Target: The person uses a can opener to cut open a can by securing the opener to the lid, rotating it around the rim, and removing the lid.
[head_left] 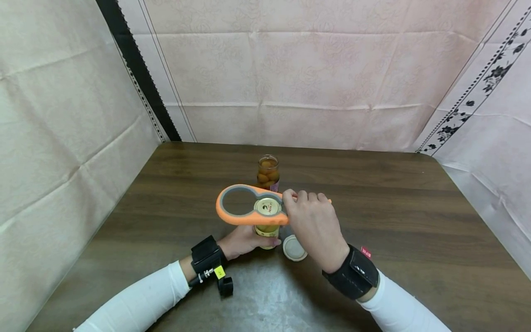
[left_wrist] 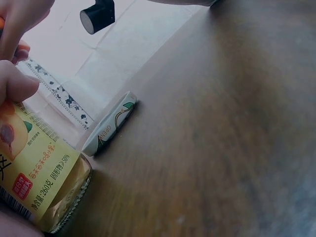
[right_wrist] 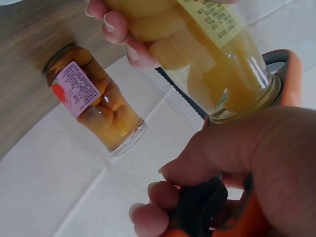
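My left hand (head_left: 244,240) grips a glass jar of yellow fruit (left_wrist: 39,168) round its body, thumb across the front. The jar's yellow label (right_wrist: 217,22) has a peach picture. Its gold lid (head_left: 267,206) shows inside the loop of an orange and grey jar opener (head_left: 249,220), at the end nearest the handle. My right hand (head_left: 313,219) grips the opener's handle, with fingers curled round it. In the right wrist view the loop passes round the jar's neck at the lid; the far side is hidden behind the glass.
Behind the opener stands a lidless jar of brown round fruit (head_left: 268,173) with a pink label (right_wrist: 76,91). A loose white lid (head_left: 293,249) lies on the brown wooden table (head_left: 406,221), just right of the held jar. Pale cloth (head_left: 315,83) hangs round the table.
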`<control>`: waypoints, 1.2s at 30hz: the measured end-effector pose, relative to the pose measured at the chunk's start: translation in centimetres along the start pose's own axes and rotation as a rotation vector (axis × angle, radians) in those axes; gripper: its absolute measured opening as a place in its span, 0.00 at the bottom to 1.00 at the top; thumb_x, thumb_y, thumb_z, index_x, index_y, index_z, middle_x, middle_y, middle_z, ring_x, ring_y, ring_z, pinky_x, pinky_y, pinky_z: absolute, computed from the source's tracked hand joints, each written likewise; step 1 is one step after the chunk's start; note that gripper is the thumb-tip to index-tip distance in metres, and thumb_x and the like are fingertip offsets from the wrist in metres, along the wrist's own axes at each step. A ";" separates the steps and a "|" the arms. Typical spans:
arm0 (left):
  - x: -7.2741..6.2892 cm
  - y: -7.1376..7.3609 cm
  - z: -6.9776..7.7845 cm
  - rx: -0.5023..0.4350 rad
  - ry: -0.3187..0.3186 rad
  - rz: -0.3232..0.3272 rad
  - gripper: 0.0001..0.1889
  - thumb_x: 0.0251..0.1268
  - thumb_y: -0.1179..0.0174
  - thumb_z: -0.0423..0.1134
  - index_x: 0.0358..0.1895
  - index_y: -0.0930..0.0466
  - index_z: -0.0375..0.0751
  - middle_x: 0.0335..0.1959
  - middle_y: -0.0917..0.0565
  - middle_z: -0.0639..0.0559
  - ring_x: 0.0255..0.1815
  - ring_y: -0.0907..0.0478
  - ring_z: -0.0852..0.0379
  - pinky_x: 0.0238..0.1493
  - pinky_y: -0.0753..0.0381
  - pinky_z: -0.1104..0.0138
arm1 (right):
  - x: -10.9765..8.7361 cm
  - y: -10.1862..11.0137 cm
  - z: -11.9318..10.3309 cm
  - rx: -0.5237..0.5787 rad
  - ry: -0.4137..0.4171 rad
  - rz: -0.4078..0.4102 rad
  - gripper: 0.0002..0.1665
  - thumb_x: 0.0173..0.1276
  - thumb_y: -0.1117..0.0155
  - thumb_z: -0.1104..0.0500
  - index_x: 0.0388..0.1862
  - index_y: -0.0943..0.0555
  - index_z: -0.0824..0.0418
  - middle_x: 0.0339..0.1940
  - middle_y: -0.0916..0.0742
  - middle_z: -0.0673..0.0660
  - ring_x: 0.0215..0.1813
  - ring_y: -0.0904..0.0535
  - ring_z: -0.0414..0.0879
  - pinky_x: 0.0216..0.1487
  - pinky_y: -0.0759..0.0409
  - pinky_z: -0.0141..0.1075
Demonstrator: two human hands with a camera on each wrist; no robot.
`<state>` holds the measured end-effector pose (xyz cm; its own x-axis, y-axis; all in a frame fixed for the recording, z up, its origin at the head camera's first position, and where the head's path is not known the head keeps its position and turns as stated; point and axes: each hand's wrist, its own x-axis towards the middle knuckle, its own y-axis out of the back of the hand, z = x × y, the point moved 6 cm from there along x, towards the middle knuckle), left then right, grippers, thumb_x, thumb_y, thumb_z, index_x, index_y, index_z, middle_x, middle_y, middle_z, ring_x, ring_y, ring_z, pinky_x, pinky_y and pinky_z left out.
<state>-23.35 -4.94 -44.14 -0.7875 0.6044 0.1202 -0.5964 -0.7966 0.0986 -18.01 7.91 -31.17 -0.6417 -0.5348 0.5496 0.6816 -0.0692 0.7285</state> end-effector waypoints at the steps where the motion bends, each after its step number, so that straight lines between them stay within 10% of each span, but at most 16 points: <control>1: 0.0 0.0 0.0 0.005 -0.001 -0.002 0.36 0.58 0.26 0.34 0.70 0.31 0.50 0.65 0.24 0.49 0.62 0.25 0.55 0.67 0.27 0.58 | 0.0 -0.1 0.0 0.005 0.003 0.000 0.03 0.67 0.37 0.66 0.38 0.23 0.62 0.17 0.22 0.54 0.19 0.26 0.46 0.22 0.27 0.35; 23: 0.0 -0.1 0.5 0.038 -0.029 -0.028 0.38 0.59 0.28 0.31 0.73 0.33 0.53 0.66 0.24 0.52 0.65 0.27 0.53 0.70 0.28 0.60 | 0.5 -1.2 1.1 0.187 0.062 -0.019 0.32 0.47 0.24 0.47 0.52 0.19 0.58 0.24 0.16 0.52 0.26 0.18 0.46 0.28 0.25 0.37; 36: 0.0 -0.3 0.3 0.007 -0.033 -0.068 0.33 0.62 0.29 0.34 0.69 0.30 0.48 0.62 0.23 0.39 0.56 0.26 0.50 0.61 0.23 0.64 | 0.5 -1.2 0.9 0.176 0.061 -0.004 0.18 0.57 0.25 0.53 0.42 0.19 0.61 0.25 0.14 0.55 0.26 0.16 0.48 0.29 0.21 0.38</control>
<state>-23.18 -4.70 -43.82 -0.7394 0.6575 0.1450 -0.6475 -0.7534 0.1146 -19.48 8.45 -31.44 -0.6185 -0.5851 0.5245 0.6033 0.0741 0.7941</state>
